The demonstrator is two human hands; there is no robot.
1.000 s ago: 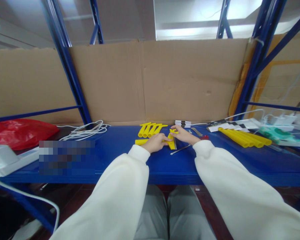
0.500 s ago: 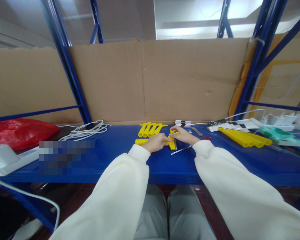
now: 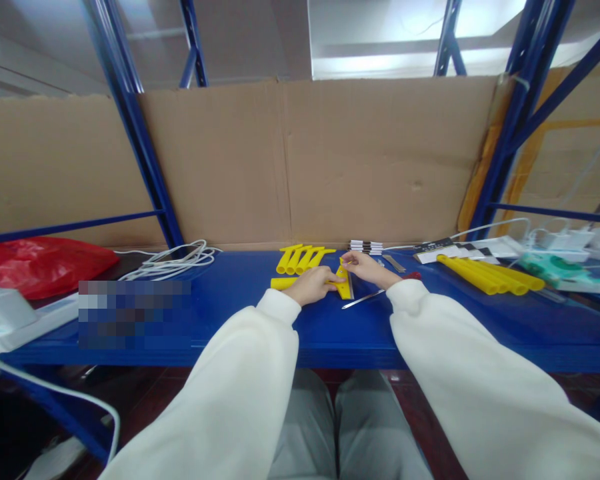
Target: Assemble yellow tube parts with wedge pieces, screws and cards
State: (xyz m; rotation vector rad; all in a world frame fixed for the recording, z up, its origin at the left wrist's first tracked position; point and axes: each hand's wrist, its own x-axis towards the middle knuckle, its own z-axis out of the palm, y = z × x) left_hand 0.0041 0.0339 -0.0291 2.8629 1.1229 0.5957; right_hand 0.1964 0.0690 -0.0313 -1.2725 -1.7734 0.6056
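My left hand (image 3: 311, 285) is closed around the handle of a yellow scraper (image 3: 345, 289), which lies flat with its wide head and metal edge turned to the right. Over the far end of that head, my right hand (image 3: 364, 265) has thumb and finger pinched together. Whatever sits in the pinch is too small to make out. Just below my right hand is a screwdriver (image 3: 362, 301), its metal shaft pointing left and its red handle partly behind the sleeve. Several yellow scraper bodies (image 3: 300, 260) lie in a row behind my left hand.
Small black-and-white packs (image 3: 366, 247) and thin metal strips (image 3: 394, 263) lie behind my right hand. Several yellow tubular handles (image 3: 490, 276) rest farther right on printed cards. At left are white cables (image 3: 180, 261), a red bag (image 3: 40, 263) and a power strip (image 3: 40, 323). Cardboard (image 3: 330, 160) backs the blue shelf.
My right hand's fingers have shifted slightly and drawn into a tighter pinch at the far end of the scraper head. My left hand and the scraper stay in place.
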